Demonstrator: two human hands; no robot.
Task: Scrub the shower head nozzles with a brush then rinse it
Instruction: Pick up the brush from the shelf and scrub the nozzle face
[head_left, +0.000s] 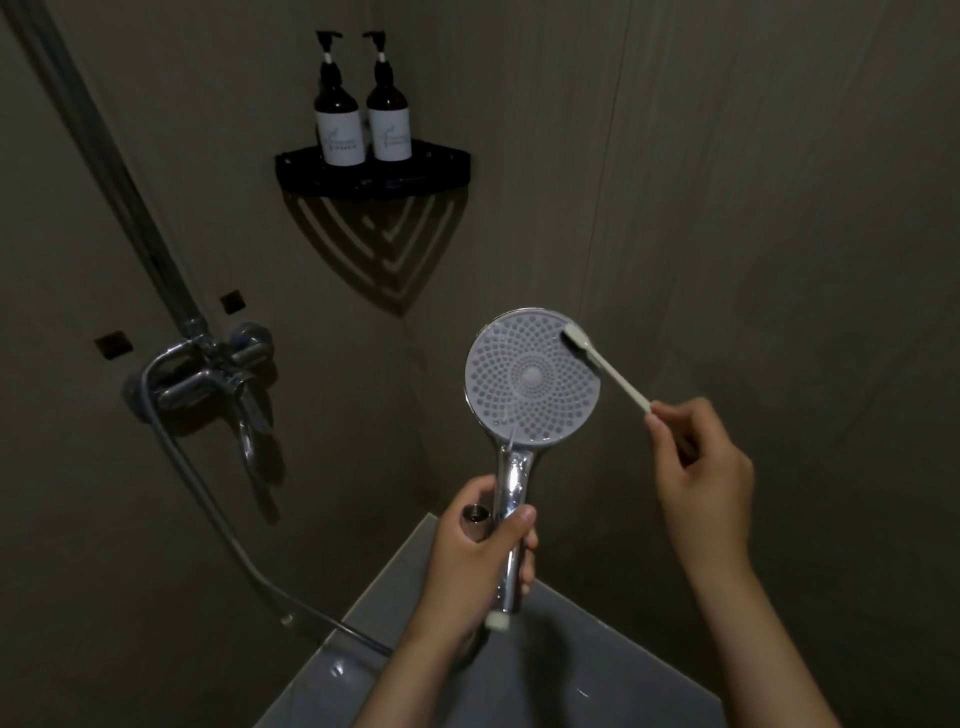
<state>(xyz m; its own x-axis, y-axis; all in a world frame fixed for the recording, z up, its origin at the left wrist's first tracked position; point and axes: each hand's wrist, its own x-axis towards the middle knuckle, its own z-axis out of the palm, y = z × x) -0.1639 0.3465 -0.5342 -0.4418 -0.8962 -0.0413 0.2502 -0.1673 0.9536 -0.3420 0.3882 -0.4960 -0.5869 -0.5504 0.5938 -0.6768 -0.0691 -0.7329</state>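
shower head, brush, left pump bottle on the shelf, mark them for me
shower head (532, 376): head view, centre of the nozzle face
brush (621, 383): head view, middle of the pale handle
left pump bottle (340, 137): head view, on its white label

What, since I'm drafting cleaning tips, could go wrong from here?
1. The right hand pinches the brush far back on its thin handle, bristles at the rim of the shower head: it may skid off.
2. The left hand grips the chrome handle plus a small metal fitting, which could drop.
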